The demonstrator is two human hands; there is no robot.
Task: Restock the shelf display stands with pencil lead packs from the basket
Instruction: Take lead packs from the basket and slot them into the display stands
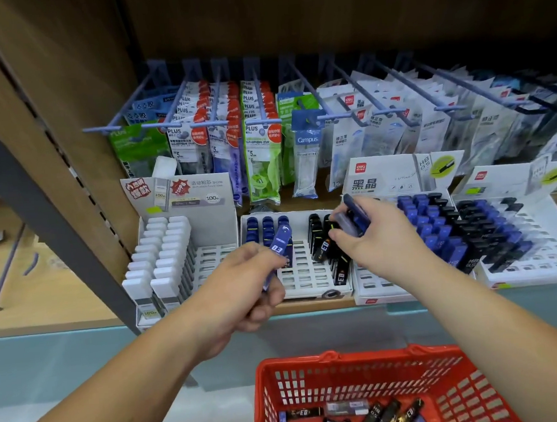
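Head view: slim blue lead pack (278,246), white lettering, in left hand (243,290).

Display stands (305,276) line the shelf (313,304) side by side; hanging packs (261,152) behind them; basket (356,358) below in front.

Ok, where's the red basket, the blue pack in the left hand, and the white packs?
Red basket (363,359): head view, on its back rim.
Blue pack (281,240): head view, on its upper end.
White packs (165,251): head view, on one pack's cap.
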